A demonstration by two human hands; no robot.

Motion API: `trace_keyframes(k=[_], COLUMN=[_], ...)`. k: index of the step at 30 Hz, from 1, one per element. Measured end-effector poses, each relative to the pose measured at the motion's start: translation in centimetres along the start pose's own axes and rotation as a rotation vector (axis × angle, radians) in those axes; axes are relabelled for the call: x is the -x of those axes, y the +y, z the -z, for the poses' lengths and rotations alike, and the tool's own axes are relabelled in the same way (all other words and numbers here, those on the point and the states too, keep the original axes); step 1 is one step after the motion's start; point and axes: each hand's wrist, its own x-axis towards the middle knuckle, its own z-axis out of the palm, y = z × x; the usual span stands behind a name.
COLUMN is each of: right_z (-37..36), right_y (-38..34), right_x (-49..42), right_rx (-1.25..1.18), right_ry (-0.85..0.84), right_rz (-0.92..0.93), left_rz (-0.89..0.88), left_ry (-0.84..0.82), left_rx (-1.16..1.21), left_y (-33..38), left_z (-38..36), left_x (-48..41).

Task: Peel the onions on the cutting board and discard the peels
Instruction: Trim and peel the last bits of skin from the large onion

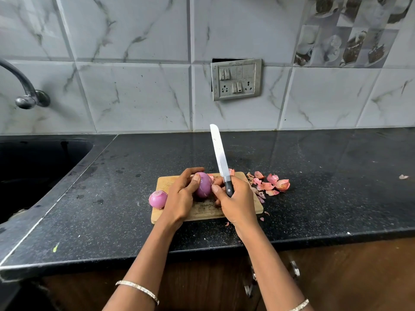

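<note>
I stand at a black speckled stone desk point(314, 198) backed by grey marbled wall tiles point(134, 90), with a dark sink point(33, 171) sunk into it at my left and a metal tap point(24, 86) curving in above that. A steel switch and socket plate point(236, 79) sits in the wall straight ahead, and patterned tiles point(350, 32) fill the upper right corner. A small wooden cutting board point(202, 212) lies near the front edge of the desk. My left hand point(182, 196) has its grip curled round a purple onion point(203, 184) over the middle of the board, thumb lying across its skin. My right hand point(235, 198) is clenched on the black handle of a knife point(221, 158), blade pointing up and away from me, while its thumb and forefinger touch the same onion. A second onion point(158, 199), peeled and pink, rests at the board's left edge, partly overhanging the desk. Loose pink peels point(272, 182) are strewn on the desk just beside the board's right end, with a few scraps near its front corner. My hands cover much of the board and the underside of the held onion. Brown cabinet fronts point(359, 277) below are dim, and the far scrap point(403, 176) at right is too small to make out.
</note>
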Motion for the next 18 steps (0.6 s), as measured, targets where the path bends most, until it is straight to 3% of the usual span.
trace_keyframes(k=[12,18], right_z=[0.67,0.17], right_y=[-0.32,-0.05], right_x=[0.62,0.45], right_rx=[-0.123,-0.124], right_ry=[0.059,-0.001], right_rz=[-0.006,0.042], left_rz=[0.035,0.018], left_ry=[0.022,0.000], left_rx=[0.002,-0.017], left_y=[-0.08,-0.17], left_z=[0.18,0.18], left_x=[-0.05,-0.11])
